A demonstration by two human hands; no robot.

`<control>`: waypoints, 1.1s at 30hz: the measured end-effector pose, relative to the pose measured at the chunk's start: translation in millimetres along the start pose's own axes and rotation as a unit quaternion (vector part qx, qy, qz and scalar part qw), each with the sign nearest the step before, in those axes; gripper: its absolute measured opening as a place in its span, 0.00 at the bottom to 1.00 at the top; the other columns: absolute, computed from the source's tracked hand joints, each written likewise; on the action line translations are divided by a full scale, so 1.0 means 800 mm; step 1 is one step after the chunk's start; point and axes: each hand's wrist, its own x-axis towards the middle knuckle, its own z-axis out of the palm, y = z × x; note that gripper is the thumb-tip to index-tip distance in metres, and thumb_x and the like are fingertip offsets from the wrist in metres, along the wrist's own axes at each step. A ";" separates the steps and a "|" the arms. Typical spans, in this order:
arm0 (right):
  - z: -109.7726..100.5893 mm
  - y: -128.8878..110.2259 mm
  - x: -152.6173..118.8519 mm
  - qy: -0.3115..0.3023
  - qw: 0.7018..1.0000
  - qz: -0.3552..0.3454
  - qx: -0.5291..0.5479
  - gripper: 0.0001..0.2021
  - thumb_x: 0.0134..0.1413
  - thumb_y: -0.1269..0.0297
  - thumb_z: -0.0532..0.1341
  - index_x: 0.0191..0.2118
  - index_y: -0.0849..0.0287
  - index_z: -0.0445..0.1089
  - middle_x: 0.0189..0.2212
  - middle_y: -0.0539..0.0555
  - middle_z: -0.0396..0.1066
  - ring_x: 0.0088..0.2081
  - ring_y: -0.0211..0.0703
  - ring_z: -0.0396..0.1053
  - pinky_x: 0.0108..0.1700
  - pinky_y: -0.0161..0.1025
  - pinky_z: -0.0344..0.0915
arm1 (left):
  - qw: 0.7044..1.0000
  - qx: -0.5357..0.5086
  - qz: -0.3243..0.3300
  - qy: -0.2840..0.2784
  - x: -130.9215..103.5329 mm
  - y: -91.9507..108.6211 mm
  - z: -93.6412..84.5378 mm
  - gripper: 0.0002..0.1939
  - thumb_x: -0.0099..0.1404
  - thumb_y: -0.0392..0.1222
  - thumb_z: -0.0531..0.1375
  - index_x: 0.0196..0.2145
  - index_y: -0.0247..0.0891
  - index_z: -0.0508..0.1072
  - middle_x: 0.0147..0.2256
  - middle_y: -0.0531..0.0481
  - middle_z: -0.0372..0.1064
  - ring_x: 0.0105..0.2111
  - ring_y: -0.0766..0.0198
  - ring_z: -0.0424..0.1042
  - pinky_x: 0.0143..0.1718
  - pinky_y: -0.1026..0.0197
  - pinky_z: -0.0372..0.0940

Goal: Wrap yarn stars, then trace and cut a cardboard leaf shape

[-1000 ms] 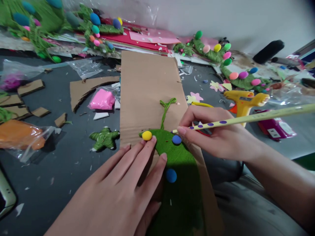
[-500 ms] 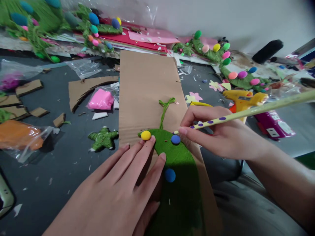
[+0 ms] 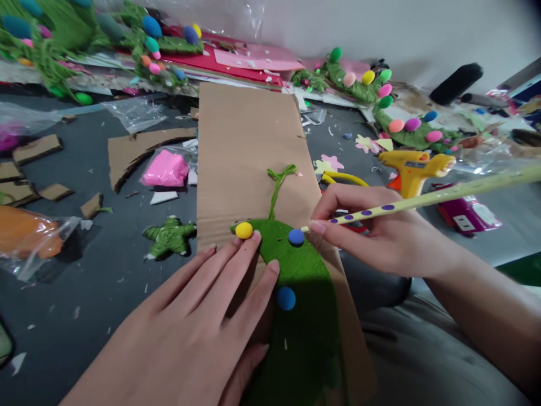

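Observation:
A flat green yarn-wrapped shape (image 3: 304,321) with a twisted yarn stem (image 3: 276,192) lies on a long cardboard strip (image 3: 249,135). On it are a yellow ball (image 3: 244,230), a blue ball (image 3: 296,237) near the top right and another blue ball (image 3: 286,298) lower down. My left hand (image 3: 198,321) rests over the cardboard and the shape's left edge, fingers extended, one fingertip beside the yellow ball. Between thumb and fingers, my right hand (image 3: 359,225) pinches a pale yellow stick with purple dots (image 3: 418,200); its tip meets the upper blue ball's right edge.
Left of the cardboard are a green yarn star (image 3: 169,237), a bagged pink lump (image 3: 165,168) and a bagged orange lump (image 3: 31,237). A yellow glue gun (image 3: 416,166) stands at right, beside a purple packet (image 3: 467,207). Decorated green pieces (image 3: 357,84) line the wall.
The stick's tip has come from just above the upper blue ball to its right edge. My left hand keeps its place on the work; the whole view has shifted slightly.

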 end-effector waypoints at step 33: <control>0.012 0.006 -0.009 0.020 0.998 -0.046 0.047 0.06 0.64 0.64 0.63 0.36 0.60 0.69 0.29 0.50 0.71 0.31 0.37 0.66 0.34 0.35 0.61 | 0.999 0.001 0.034 -0.042 0.040 0.034 -0.022 0.22 0.72 0.43 0.54 0.62 0.44 0.70 0.62 0.33 0.65 0.61 0.36 0.68 0.57 0.33 0.68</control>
